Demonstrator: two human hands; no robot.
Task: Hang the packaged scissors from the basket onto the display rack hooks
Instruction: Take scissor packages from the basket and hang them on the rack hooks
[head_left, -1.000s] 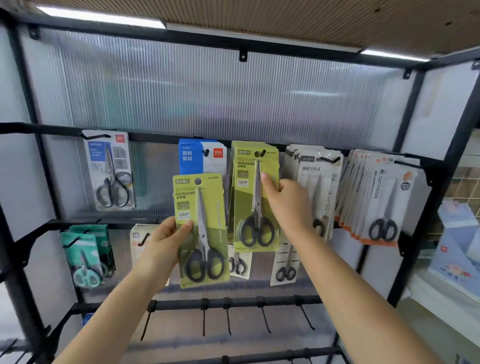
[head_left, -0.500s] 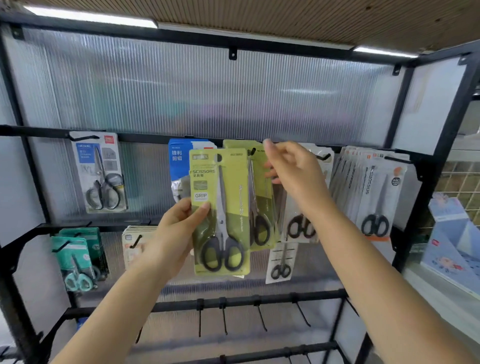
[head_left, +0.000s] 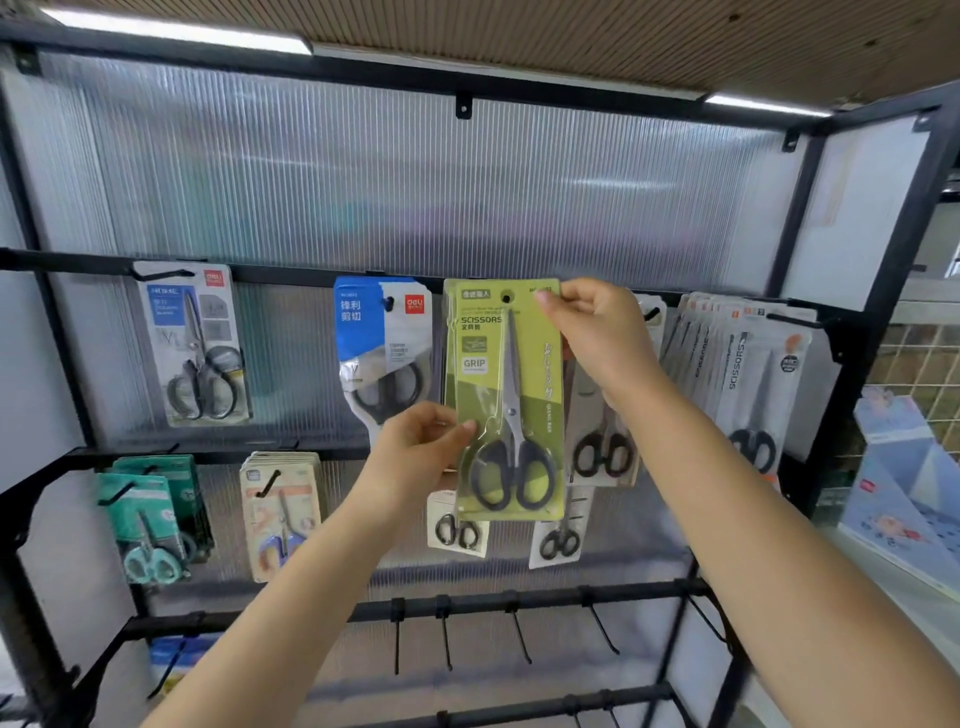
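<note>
At the rack (head_left: 311, 270), right hand (head_left: 597, 332) now pinches green scissors pack (head_left: 506, 400) top.

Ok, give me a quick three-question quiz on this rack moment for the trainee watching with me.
1. True or false: both hands hold the green scissors pack.
2. Which part of the pack does the right hand pinch? A) bottom edge B) top right corner C) the scissor handles
3. Fill in: the pack hanging just left of the green one, the blue and white pack, shows a ___ logo square at its top right.

Key
1. True: the left hand grips the pack's left edge low down, the right hand its top.
2. B
3. red
</note>
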